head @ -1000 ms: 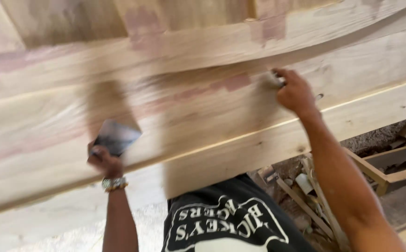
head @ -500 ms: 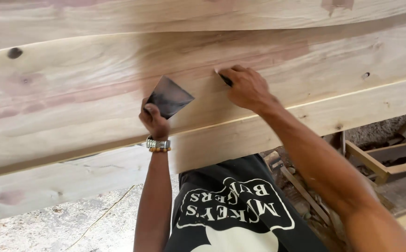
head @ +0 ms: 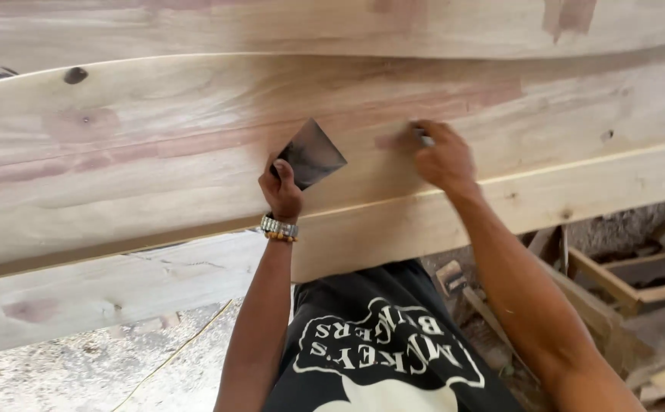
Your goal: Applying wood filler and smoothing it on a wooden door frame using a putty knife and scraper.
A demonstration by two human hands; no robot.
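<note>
Wide pale wooden planks (head: 157, 152) with pinkish streaks and dark knots fill the upper view. My left hand (head: 281, 191), with a beaded bracelet at the wrist, grips a dark flat metal scraper blade (head: 311, 155) held against the plank face. My right hand (head: 443, 159) presses a small pale tool (head: 424, 137) onto the wood, right of the scraper; most of that tool is hidden under the fingers. A pinkish smear (head: 390, 141) lies on the wood between the two hands.
A lower plank (head: 546, 198) runs below the hands, its edge slanting up to the right. Wooden frames and offcuts (head: 623, 282) lie at the lower right. Sawdust-covered ground (head: 80, 374) shows at the lower left. My black printed shirt (head: 378, 351) is below.
My left hand raised the scraper from low on the left to beside my right hand. My right hand worked leftward along the plank as the view shifted.
</note>
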